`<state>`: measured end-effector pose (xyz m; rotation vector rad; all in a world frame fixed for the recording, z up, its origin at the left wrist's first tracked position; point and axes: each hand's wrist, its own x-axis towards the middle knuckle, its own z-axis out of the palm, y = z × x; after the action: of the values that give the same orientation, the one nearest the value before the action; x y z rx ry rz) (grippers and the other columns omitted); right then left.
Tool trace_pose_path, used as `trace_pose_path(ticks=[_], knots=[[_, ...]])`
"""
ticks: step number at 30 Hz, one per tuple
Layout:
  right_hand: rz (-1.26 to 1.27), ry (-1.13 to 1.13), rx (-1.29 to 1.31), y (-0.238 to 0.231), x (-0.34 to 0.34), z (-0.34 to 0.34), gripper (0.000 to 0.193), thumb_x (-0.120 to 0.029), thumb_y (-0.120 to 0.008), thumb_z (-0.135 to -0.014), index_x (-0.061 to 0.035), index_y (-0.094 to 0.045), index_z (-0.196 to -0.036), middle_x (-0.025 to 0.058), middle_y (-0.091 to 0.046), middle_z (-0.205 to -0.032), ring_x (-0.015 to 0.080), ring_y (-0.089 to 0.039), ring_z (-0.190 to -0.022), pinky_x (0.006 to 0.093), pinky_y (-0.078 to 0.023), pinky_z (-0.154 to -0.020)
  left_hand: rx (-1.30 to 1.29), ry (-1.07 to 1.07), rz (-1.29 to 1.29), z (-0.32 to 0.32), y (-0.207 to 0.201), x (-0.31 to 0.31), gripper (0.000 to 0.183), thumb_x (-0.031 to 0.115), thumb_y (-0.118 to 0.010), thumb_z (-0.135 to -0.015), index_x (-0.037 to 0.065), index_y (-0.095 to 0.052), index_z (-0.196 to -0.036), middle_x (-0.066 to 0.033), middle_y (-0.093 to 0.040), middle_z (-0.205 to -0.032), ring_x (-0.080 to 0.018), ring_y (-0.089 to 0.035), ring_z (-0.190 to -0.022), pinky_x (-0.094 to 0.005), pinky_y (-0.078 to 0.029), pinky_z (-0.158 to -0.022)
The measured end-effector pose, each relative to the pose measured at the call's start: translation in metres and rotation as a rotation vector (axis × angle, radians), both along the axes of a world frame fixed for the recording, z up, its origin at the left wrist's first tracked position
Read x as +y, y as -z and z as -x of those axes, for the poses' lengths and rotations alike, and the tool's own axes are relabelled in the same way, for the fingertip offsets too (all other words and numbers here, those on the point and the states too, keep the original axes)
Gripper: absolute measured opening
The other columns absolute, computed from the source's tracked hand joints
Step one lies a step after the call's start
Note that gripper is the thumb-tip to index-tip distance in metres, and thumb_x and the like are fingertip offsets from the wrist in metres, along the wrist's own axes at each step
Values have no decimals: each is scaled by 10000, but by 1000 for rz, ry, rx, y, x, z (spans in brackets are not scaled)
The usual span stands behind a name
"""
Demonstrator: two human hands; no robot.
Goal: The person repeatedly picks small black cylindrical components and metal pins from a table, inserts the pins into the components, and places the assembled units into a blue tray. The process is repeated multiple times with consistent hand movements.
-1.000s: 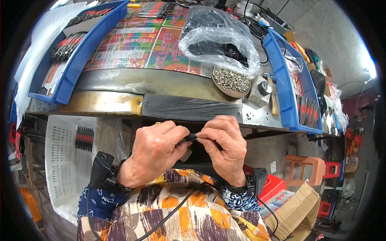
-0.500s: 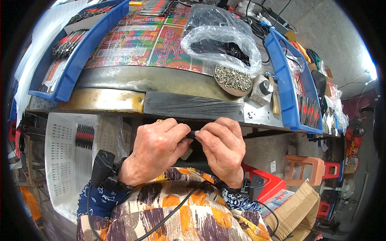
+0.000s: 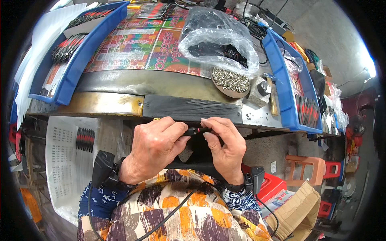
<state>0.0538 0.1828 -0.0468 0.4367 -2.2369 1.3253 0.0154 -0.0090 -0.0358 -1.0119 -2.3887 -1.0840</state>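
Grip: both hands [image 3: 189, 146] | small black-red part [image 3: 196, 131] pinched between (fingertips)

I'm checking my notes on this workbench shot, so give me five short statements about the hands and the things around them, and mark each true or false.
1. Both hands pinch one small black and red part between them. True: the left hand and right hand meet on the small part.
2. The round dish of small metal pieces is empty. False: the dish is full of them.
3. A clear plastic bag lies on the bench behind the dish. True: the bag holds dark items.
4. The trays at both sides of the bench are red. False: the left tray and right tray are blue.
5. The right hand rests on the hammer. False: the hammer lies untouched on the bench.
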Motion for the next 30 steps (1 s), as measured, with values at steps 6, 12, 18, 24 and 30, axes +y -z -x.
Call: trace_pose_path(ticks=[6,12,18,24,30], knots=[[357,-106,-495,-4,-5,-5,230,-122,-596,-991,49,-668,-1126,57,-667,-847,84,-630,-700,195,-485,-585,-1,2,7,-4,1,4,251,22,-773,-676,16,-681,-910,-107,-615,-723,-282,-615,-619,-368,-489,-550],[600,-171,-774,-9,-9,-4,181,-137,-620,-979,34,-666,-1017,31,-645,-712,61,-574,-557,181,-434,-492,68,-6,33,-7,6,6,261,18,-768,-657,18,-681,-903,-95,-610,-710,-274,-616,-608,-368,-493,-542],[696,-120,-745,-8,-11,-4,156,-122,-639,-960,31,-664,-976,28,-634,-688,59,-552,-533,181,-426,-481,125,-6,32,-6,5,12,243,12,-763,-653,13,-677,-880,-91,-613,-705,-269,-627,-604,-362,-506,-543],[673,-108,-610,-9,-11,1,220,-91,-642,-952,42,-623,-1127,33,-645,-738,58,-568,-573,182,-443,-505,128,28,51,5,-8,11,248,26,-773,-662,17,-680,-892,-97,-625,-733,-271,-633,-616,-366,-513,-553],[473,-17,-365,-14,12,15,282,-49,-626,-955,63,-579,-1210,40,-645,-802,58,-589,-661,186,-479,-553,163,-3,131,50,-20,-5,198,95,-746,-768,69,-598,-896,-104,-553,-717,-309,-614,-647,-409,-491,-552]])
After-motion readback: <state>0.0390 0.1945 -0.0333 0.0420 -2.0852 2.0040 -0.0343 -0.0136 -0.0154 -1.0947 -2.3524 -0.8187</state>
